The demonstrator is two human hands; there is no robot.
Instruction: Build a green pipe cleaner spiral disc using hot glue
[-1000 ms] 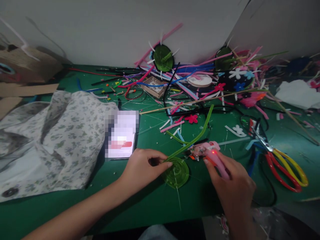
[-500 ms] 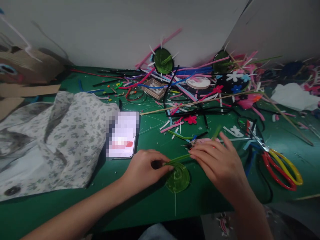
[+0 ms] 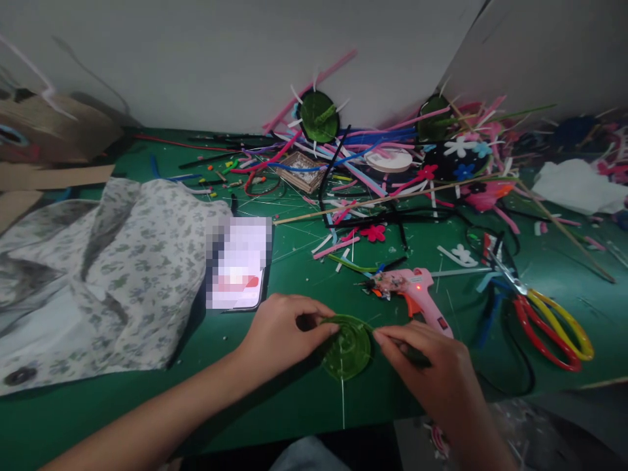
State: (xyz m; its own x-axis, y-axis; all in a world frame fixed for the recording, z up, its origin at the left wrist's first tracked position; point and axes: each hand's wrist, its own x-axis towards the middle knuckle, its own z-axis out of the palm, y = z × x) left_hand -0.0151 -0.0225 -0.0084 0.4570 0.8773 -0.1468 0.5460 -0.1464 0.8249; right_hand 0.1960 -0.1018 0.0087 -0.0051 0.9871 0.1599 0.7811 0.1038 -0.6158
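Observation:
A flat green coil [image 3: 349, 356], wound in a spiral, lies on the green table near its front edge, with a thin pale strand hanging from it. My left hand [image 3: 289, 330] pinches the coil's upper left rim between thumb and fingers. On the coil's right side, my right hand [image 3: 426, 360] pinches the green strip [image 3: 366, 322] that runs along the top rim; part of the strip shows inside the curled fingers. Just beyond my right hand lies a pink glue gun [image 3: 422, 294] with a small red light, its nozzle pointing left.
A lit phone [image 3: 245, 261] and patterned cloth [image 3: 142, 268] lie at the left. Scissors [image 3: 544, 320] with red and yellow handles rest at the right. Coloured strips, felt flowers [image 3: 373, 233], a long stick [image 3: 392, 199] and a round green piece [image 3: 318, 116] crowd the back.
My right hand has moved down and towards me, drawing the green strip closer around the coil's rim. The glue gun, covered before, now shows. My left hand keeps its hold.

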